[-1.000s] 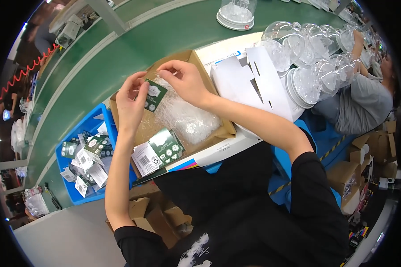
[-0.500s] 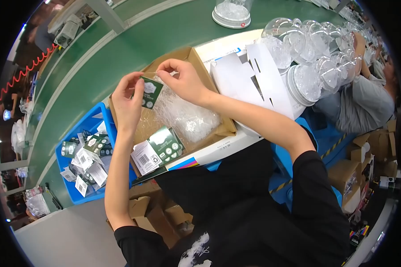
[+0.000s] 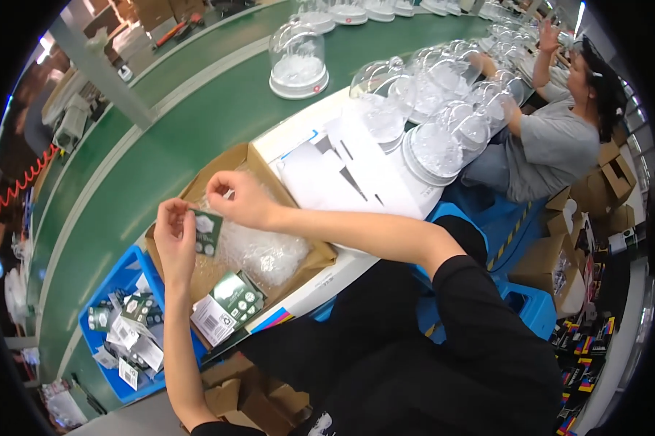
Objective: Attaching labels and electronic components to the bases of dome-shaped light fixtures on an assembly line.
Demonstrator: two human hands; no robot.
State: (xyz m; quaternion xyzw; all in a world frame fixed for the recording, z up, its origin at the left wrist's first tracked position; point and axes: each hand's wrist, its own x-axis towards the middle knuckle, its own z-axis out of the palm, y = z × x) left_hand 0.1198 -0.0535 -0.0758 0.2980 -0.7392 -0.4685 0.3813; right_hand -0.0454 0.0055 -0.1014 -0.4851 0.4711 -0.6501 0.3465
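My left hand (image 3: 175,236) pinches a small dark green card tag (image 3: 208,234) by its upper edge. Just above the card, my right hand (image 3: 246,200) is closed with thumb and forefinger together; what they hold, if anything, is too fine to make out. Both hands are over an open cardboard tray (image 3: 313,256) holding a tangle of thin clear plastic strands (image 3: 273,258). At the tray's near corner lie green cards (image 3: 238,292) and a white card with a barcode (image 3: 213,320). Left of the tray, a blue bin (image 3: 135,392) contains many green and white tags.
White folded card sheets (image 3: 327,178) lie beyond the tray. Clear domes on white bases (image 3: 433,149) crowd the right, with one dome (image 3: 298,62) on the green conveyor (image 3: 218,116). A person in grey (image 3: 560,145) sits at far right, one hand raised.
The view has swung, so the hands, tray and bin appear lower and further left. The fingers of my right hand are more curled. My left hand still holds the card. The other person's hand is now raised.
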